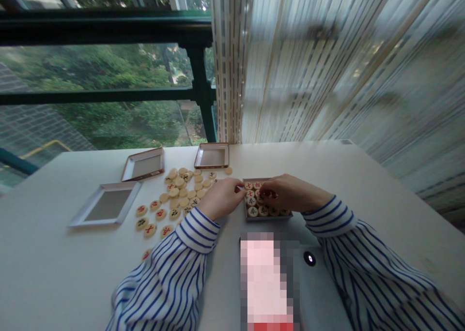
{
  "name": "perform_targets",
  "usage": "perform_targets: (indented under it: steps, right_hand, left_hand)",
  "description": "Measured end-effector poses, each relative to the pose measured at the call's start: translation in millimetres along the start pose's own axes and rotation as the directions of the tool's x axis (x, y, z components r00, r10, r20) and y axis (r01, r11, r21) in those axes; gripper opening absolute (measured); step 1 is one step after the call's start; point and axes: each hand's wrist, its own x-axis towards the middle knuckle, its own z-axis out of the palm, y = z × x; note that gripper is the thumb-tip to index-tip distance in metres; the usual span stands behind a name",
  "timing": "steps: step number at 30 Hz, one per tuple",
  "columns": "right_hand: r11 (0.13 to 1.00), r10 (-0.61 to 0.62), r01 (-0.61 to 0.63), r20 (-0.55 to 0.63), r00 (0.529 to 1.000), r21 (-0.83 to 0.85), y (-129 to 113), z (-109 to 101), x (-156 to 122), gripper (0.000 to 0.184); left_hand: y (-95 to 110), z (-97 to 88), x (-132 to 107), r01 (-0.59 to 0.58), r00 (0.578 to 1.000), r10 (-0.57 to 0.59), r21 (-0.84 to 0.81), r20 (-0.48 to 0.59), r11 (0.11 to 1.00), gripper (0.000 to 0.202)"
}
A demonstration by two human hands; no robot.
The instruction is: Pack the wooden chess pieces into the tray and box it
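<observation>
A small shallow box [269, 218] holds rows of round Chinese chess pieces [253, 212] with red and black characters. At its upper left corner, my left hand [223, 198] is closed, thumb and forefinger at the rim. My right hand [292, 191] reaches over the box from the right. Its fingers are pinched down among the pieces and hide part of the rows; the piece at the fingertips shows only in part. Left of my left hand, many loose Chinese chess pieces [174, 192] lie spread and partly piled, some face up, others blank side up.
Three shallow open trays or lids stand behind and left of the loose pieces: a white one [105, 205], a brown-edged one [143, 165] and another [212, 156]. Before me lies a blurred-out pink item [263, 278]. A white table [47, 253] meets a window and curtain [290, 69].
</observation>
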Motion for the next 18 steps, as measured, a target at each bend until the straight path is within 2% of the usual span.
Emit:
perform_targets:
  steps: [6, 18]
  right_hand:
    - [0.999, -0.008, 0.008, -0.007, 1.000, -0.038, 0.1, 2.0, 0.1, 0.018]
    - [1.000, 0.002, -0.002, 0.037, 0.999, 0.003, -2.3, -2.7, -0.9, 0.020]
  left_hand:
    - [-0.2, -0.1, 0.4, -0.023, 1.000, 0.023, 0.007, -0.002, 1.000, 0.032]
    - [-0.7, 0.0, 0.3, -0.014, 1.000, 0.014, 0.004, -0.002, 1.000, 0.031]
